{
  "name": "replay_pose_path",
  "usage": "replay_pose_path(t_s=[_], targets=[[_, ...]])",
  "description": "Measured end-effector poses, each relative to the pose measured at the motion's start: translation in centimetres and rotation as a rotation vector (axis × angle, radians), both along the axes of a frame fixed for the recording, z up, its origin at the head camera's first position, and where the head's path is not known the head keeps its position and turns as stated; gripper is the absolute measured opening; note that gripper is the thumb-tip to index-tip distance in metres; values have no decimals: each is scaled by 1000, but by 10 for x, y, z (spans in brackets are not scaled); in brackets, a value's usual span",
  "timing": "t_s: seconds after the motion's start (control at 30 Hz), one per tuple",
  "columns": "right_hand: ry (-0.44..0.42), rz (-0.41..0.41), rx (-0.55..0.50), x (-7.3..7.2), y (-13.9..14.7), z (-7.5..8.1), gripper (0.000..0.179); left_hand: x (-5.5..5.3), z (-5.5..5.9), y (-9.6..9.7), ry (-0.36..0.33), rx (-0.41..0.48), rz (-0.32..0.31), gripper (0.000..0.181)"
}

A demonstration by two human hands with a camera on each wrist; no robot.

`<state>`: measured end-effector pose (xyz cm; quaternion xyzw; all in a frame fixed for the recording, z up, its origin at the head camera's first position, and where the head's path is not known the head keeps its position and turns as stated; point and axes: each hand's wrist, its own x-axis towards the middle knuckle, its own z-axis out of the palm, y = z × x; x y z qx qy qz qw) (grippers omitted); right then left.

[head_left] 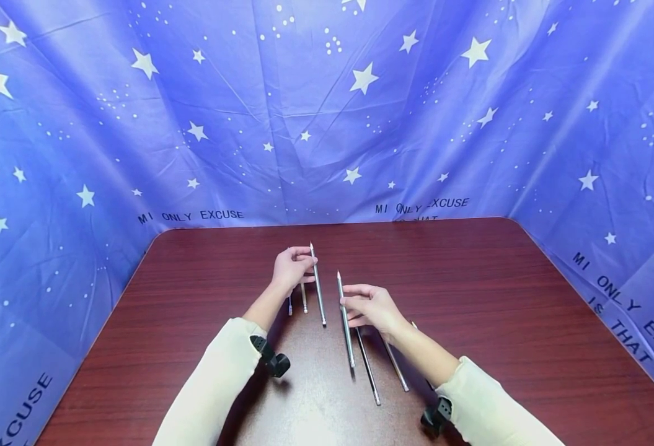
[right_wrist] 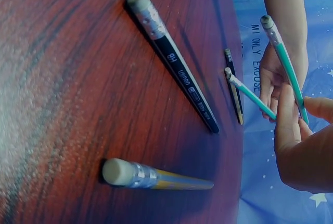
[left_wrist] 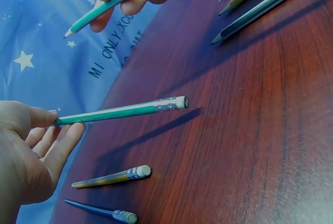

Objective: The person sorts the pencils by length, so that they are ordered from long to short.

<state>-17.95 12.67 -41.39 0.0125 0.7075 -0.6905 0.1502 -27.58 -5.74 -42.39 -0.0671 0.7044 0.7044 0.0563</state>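
My left hand [head_left: 293, 271] pinches a green pencil [head_left: 318, 286] near its sharpened end, and the eraser end points toward me, raised over the table. To the right and nearer me, my right hand [head_left: 375, 308] pinches a second green pencil [head_left: 346, 323], also tip away from me. Beside the left hand lie a yellow pencil [left_wrist: 109, 179] and a dark pencil [left_wrist: 93, 208], both with white erasers. Under and beside the right hand, a black pencil [right_wrist: 179, 73] marked HB and a yellow pencil [right_wrist: 177, 180] lie on the table. The right forearm partly hides further pencils.
The dark red wood-grain table [head_left: 193, 347] runs back to a blue star-printed cloth [head_left: 282, 111], which also hangs at both sides. A black wrist camera [head_left: 273, 359] sits on the left sleeve, and another wrist camera [head_left: 437, 416] on the right.
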Motion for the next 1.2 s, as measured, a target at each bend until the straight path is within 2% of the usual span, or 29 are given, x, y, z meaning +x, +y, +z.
replay_pose_path(t_s=[0.3,0.77,0.9,1.2], targets=[[0,-3,4,1,2,1,44,-12,-9,6,-20,-21,4,33],[1,-8,8,0,3,-2,44,-22,-18,8,-37,-62,18,37],[-1,-12,10,0,3,-3,44,-24,-22,9,-32,-84,27,36],[-8,-19,-3,-3,4,-4,44,-30,-24,10,-6,-149,3,32]])
